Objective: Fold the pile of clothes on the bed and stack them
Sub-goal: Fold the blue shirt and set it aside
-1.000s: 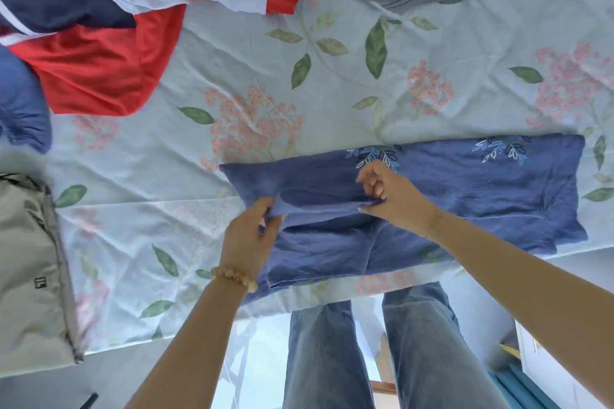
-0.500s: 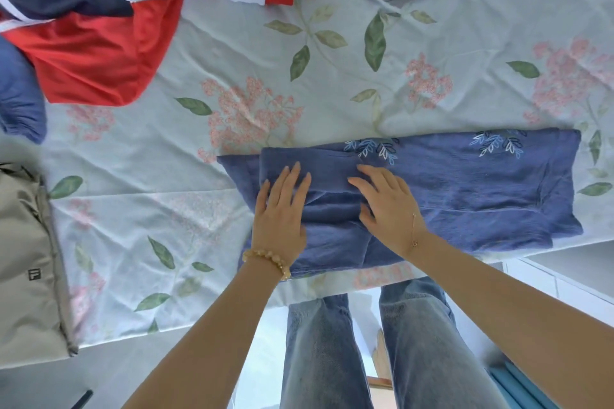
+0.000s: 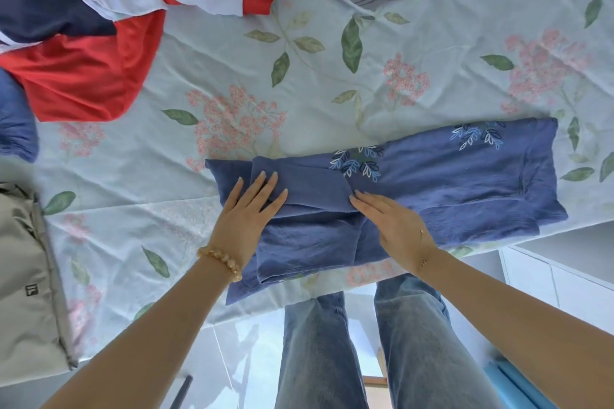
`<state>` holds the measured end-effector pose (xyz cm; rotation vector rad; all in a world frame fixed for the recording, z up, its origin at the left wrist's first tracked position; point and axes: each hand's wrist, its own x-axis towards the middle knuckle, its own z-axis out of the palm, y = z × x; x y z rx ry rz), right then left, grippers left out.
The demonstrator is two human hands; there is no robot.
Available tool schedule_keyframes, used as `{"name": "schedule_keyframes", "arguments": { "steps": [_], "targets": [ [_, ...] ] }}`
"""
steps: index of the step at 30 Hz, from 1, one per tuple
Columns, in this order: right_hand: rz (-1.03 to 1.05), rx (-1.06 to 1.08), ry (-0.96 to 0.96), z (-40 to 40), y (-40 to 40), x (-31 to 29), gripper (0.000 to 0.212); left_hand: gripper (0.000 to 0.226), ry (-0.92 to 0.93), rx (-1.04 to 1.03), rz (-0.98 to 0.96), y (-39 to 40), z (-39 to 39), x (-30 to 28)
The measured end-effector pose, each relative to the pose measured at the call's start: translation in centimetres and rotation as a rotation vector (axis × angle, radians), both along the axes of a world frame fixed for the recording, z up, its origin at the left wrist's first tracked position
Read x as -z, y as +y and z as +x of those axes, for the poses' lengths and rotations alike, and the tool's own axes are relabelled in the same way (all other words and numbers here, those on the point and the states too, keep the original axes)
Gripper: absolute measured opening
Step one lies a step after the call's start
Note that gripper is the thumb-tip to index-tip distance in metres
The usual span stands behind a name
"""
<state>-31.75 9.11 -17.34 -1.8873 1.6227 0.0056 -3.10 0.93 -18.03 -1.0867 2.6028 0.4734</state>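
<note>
Under both hands, a blue leaf-embroidered cotton garment lying on the floral bed sheet, left hand and right hand pressing it with flat, straight fingers, grasping nothing.

We released the pinch on the blue garment flap, laid it over toward the left end, then flattened both hands on it: left hand pressing the fold, right hand smoothing beside it.
</note>
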Motion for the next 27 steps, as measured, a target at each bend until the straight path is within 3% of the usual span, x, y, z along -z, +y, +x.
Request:
{"name": "schedule_keyframes", "arguments": {
  "steps": [2, 3, 5, 7, 8, 15, 17, 19, 22, 27],
  "targets": [
    [0.066, -0.063, 0.034, -0.2, 0.8, 0.5, 0.062, 0.081, -0.154, 0.010, 0.064, 0.4, -0.3, -0.3],
    [0.029, -0.065, 0.038, -0.3, 0.9, 0.7, 0.055, 0.070, -0.132, -0.019, 0.051, 0.7, -0.5, -0.4],
    [-0.096, -0.035, 0.063, -0.7, 0.8, 1.2, 0.049, 0.045, 0.120, -0.118, -0.009, 1.3, -1.5, -0.5],
    [-0.172, 0.031, 0.124, -1.2, 0.2, 2.0, 0.048, 0.041, 0.329, -0.167, -0.059, 1.8, -4.2, -0.2],
    [-0.168, 0.069, 0.158, -1.4, -0.2, 2.5, 0.050, 0.042, 0.345, -0.171, -0.053, 1.9, -6.0, -0.1],
    [0.056, 0.097, 0.283, -3.3, -1.6, 5.8, 0.060, 0.064, -0.056, -0.183, 0.056, 1.6, -13.0, 5.4],
    [0.067, 0.085, 0.235, -3.7, -1.7, 5.7, 0.061, 0.069, -0.100, -0.174, 0.081, 1.4, -12.8, 5.9],
    [0.056, 0.101, 0.070, -4.5, -1.9, 4.8, 0.059, 0.074, -0.168, -0.154, 0.087, 1.2, -12.9, 5.1],
    [-0.011, 0.318, -0.208, -7.2, -1.2, 2.4, 0.049, 0.073, -0.222, -0.197, 0.054, 0.5, -14.6, 2.3],
    [-0.088, 0.814, -0.208, -15.2, 3.1, -0.5, 0.040, 0.046, 0.019, -0.291, 0.061, 0.0, -23.5, -2.6]
  ]
}}
